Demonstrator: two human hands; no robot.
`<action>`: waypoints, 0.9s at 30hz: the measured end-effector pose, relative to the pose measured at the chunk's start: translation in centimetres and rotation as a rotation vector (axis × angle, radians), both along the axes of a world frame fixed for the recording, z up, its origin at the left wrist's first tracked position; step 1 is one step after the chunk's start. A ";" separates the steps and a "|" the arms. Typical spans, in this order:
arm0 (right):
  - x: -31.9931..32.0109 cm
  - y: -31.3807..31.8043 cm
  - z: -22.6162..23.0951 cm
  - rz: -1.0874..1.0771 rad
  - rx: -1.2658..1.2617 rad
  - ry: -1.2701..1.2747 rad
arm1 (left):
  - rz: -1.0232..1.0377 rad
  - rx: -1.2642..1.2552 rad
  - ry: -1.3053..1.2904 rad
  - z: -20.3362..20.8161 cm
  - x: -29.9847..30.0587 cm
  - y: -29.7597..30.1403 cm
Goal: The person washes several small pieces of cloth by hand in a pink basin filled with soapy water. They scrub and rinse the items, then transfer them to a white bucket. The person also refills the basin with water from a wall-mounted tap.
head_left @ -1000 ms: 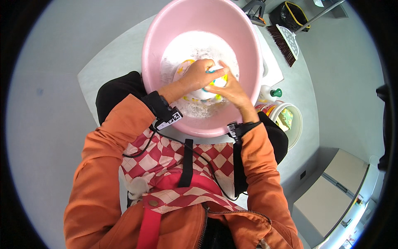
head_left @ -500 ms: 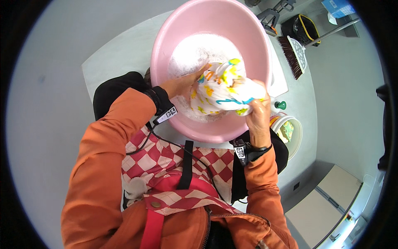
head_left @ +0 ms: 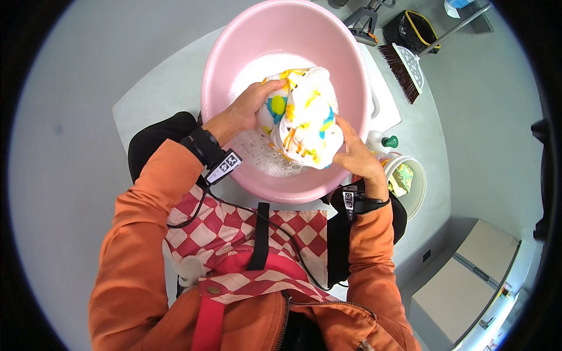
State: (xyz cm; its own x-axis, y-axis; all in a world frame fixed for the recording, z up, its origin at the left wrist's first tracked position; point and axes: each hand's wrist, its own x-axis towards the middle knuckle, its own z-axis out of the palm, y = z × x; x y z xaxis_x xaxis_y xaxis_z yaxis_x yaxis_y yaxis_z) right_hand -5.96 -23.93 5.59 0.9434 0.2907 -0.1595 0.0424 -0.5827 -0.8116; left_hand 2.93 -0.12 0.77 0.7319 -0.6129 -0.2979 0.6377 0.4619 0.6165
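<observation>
A wet white cloth [head_left: 304, 120] with yellow, orange, green and blue prints is bunched up above the pink basin [head_left: 213, 88]. My left hand [head_left: 249, 105] grips its left side, with the thumb lying on top. On the right side, my right hand [head_left: 357, 155] holds the cloth's edge, its fingertips partly hidden behind the fabric. Soapy water [head_left: 266, 161] with white foam fills the bottom of the basin under the cloth. The cloth is crumpled, so its full shape cannot be made out.
Right of the basin stand a bottle with a green cap [head_left: 390, 141] and a white bucket [head_left: 417, 196] holding a yellow-green packet [head_left: 401, 178]. Farther back are a broom [head_left: 404, 70], a black bin [head_left: 410, 29] and a grey dustpan [head_left: 363, 23]. A white cabinet [head_left: 456, 298] is at the lower right.
The cloth has been turned and regathered, showing a different, rounder side. My left hand has shifted left and up over it; my right hand has moved lower along its right edge.
</observation>
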 end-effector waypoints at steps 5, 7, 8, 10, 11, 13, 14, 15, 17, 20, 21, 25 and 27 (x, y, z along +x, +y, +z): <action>0.2 -0.1 1.2 0.042 0.602 0.235 | 0.072 0.028 -0.024 3.2 -1.2 -0.6; 0.5 0.6 1.4 -0.036 0.532 0.175 | 0.095 0.007 -0.038 3.9 -1.1 -0.7; 0.6 1.0 1.3 -0.038 0.476 0.097 | 0.116 0.002 -0.035 4.2 -1.1 -0.7; 0.9 2.0 0.9 -0.069 0.349 -0.048 | 0.129 -0.052 -0.039 4.4 -1.2 -0.8; 1.1 2.7 0.4 -0.096 0.276 -0.114 | 0.135 -0.087 -0.041 4.5 -1.3 -0.8; 1.1 4.2 -0.8 -0.126 0.148 -0.253 | 0.052 -0.049 -0.058 4.5 -1.4 -0.8; 1.0 4.9 -1.5 -0.200 0.162 -0.265 | 0.002 -0.040 -0.079 4.5 -1.5 -0.8; 1.2 4.9 -1.7 -0.185 0.063 -0.272 | -0.016 -0.023 -0.112 4.4 -1.5 -0.7; 1.2 4.7 -1.8 -0.085 -0.110 -0.282 | -0.046 0.014 -0.177 4.1 -1.4 -0.5; 0.7 3.1 -0.4 -0.329 0.428 -0.241 | 0.030 -0.069 -0.117 3.2 -1.1 0.0; 0.5 2.3 0.5 -0.315 0.488 -0.251 | 0.075 -0.136 -0.106 2.7 -1.0 0.1; 0.5 2.5 1.8 -0.021 0.458 -0.318 | -0.077 -0.137 0.023 0.9 -0.6 -0.3; 0.6 3.3 1.6 0.088 0.418 -0.271 | -0.184 -0.205 0.069 0.5 -0.3 -0.5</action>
